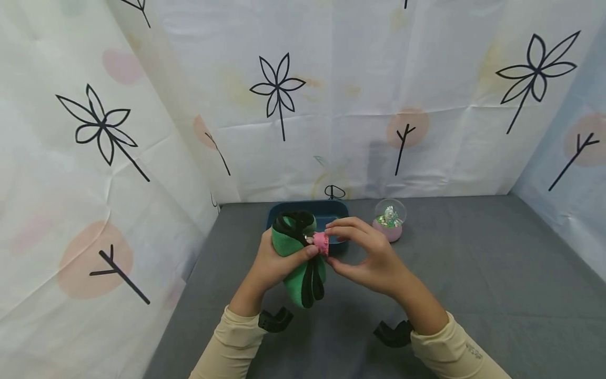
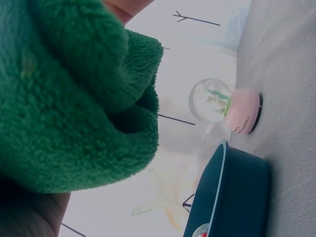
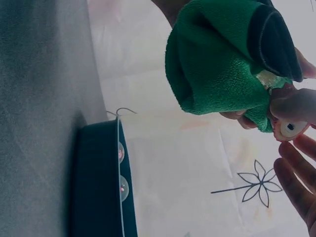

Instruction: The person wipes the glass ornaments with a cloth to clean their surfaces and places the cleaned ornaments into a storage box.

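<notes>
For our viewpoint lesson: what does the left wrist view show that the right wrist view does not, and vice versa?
Only left wrist: the pink-based snow globe.

Only right wrist: the pink item with its round white underside, the dark band on the green cloth, and a black flower drawing.

Both: the cloth, part of the left hand, the dark blue basin with something clear and round in it, the gray tabletop and the pale backdrop.
</notes>
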Available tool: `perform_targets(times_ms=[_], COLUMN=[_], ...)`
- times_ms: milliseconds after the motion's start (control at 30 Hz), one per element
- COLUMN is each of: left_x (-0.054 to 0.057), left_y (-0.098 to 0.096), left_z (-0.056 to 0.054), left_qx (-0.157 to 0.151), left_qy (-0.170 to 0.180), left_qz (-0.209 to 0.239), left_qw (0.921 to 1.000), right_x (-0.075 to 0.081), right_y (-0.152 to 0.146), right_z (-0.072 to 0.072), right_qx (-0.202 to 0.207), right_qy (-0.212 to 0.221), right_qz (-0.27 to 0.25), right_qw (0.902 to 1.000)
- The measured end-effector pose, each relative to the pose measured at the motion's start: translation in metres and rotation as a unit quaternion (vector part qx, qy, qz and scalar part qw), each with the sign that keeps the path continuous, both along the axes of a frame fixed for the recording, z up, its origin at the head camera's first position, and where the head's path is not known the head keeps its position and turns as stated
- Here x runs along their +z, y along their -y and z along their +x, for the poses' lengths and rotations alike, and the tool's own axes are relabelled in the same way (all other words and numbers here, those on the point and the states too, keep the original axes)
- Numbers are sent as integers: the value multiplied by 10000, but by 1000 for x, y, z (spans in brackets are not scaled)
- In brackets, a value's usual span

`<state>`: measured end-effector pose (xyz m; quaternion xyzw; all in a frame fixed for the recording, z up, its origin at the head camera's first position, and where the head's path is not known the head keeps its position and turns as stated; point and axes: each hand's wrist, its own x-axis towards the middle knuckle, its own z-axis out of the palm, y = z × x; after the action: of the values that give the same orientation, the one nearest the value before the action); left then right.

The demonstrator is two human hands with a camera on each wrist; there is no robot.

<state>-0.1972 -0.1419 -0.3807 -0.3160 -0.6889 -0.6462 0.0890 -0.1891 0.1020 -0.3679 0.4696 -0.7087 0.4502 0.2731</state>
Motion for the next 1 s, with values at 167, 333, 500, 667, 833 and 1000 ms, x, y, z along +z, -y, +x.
perform_targets(times_ms=[167, 333, 500, 667, 833, 1000], left_x=[-2, -2, -2, -3, -3, -3], left_y=[0, 1, 2, 2, 3, 4], left_z=[-1, -2, -2, -2, -3, -4], left_qx=[-19, 13, 1, 33, 124, 107], left_qy=[20, 154, 244, 289, 181, 90], left_qz=[-61, -177, -270, -265, -296, -318], left_qw=[10000, 9997, 9993, 9992, 9993, 9994], right_x=[-1, -2, -4, -6, -7, -6], right_y=[1, 1, 2, 3, 3, 3], right_z=[0, 0, 1, 2, 1, 0], right_qx=[-107, -91, -34, -10, -186, -180], right_qy=[-150, -69, 570, 1243, 1008, 793], right_qz=[26, 43, 5, -63, -122, -241], right_qw=[9998, 9999, 9984, 9922, 9947, 9964])
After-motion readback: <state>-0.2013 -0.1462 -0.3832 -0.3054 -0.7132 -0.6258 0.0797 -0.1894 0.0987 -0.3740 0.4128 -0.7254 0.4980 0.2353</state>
